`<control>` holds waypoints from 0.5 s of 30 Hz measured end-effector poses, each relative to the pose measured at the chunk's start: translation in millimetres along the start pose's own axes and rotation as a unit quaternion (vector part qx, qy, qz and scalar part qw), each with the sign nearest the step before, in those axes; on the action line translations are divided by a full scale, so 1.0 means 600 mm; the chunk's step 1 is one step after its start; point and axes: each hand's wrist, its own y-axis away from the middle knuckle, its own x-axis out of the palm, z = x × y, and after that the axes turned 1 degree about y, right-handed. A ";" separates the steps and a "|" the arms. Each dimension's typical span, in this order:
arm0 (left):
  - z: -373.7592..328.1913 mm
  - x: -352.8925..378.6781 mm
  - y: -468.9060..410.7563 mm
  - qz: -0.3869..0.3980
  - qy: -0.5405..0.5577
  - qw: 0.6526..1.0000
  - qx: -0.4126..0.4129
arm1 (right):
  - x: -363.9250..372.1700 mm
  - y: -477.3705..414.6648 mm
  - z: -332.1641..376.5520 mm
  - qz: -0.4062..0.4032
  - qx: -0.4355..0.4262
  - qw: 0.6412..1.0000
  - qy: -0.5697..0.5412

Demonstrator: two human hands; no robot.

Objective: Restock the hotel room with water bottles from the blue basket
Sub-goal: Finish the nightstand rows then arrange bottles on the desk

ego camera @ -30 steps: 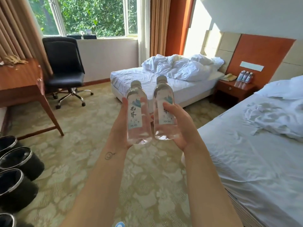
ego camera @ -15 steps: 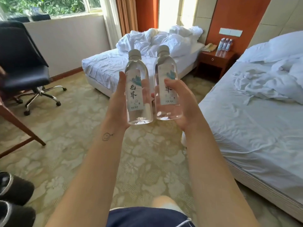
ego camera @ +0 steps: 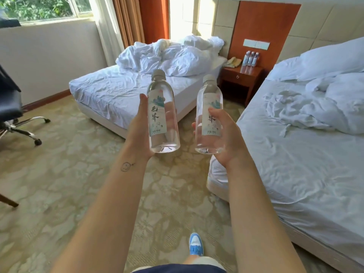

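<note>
My left hand grips a clear water bottle with a white and green label, held upright in front of me. A second, matching water bottle is held upright in my right hand, a small gap apart from the first. Both have grey caps. Far ahead, a wooden nightstand stands between the two beds and carries three water bottles beside a telephone. The blue basket is out of view.
An unmade bed with crumpled white bedding lies ahead on the left. Another bed runs along my right side. A black office chair stands at the left edge. Patterned carpet stretches between them. My blue shoe shows below.
I have moved closer to the beds and nightstand. The two bottles, held side by side before, are now spread apart, with the right one lower.
</note>
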 end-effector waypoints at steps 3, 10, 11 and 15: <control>-0.003 0.027 -0.089 0.004 0.024 1.000 -0.003 | -0.015 -0.083 0.041 -0.001 -0.015 1.000 0.010; 0.020 0.089 -0.261 -0.034 -0.039 0.998 0.033 | -0.071 -0.252 0.116 -0.001 -0.056 0.993 0.100; 0.022 0.097 -0.282 -0.038 -0.038 0.998 0.035 | -0.078 -0.273 0.125 -0.001 -0.057 0.994 0.098; 0.024 0.111 -0.350 -0.027 -0.013 0.999 0.012 | -0.101 -0.343 0.149 -0.012 -0.056 0.994 0.092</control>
